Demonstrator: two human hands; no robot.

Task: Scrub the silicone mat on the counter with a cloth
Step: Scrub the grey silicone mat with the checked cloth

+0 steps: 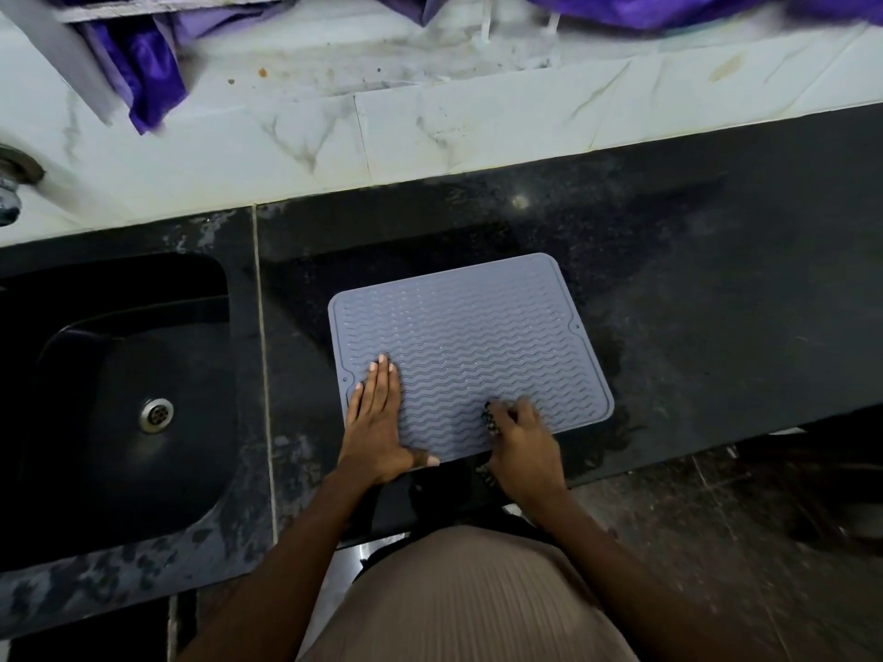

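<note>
A grey silicone mat point(470, 346) with wavy ridges lies flat on the black counter point(693, 298), near its front edge. My left hand point(377, 418) rests flat on the mat's near left part, fingers straight and together, thumb along the front edge. My right hand point(518, 441) is curled on the mat's near right part, fingers closed on a dark patterned cloth point(489, 420). Only small bits of the cloth show beside and under the hand.
A black sink point(95, 375) with a metal drain point(156, 415) is set into the counter to the left. A pale tiled ledge point(430, 126) runs behind, with purple fabric point(148, 74) hanging over it. A tap point(12, 183) sits at far left.
</note>
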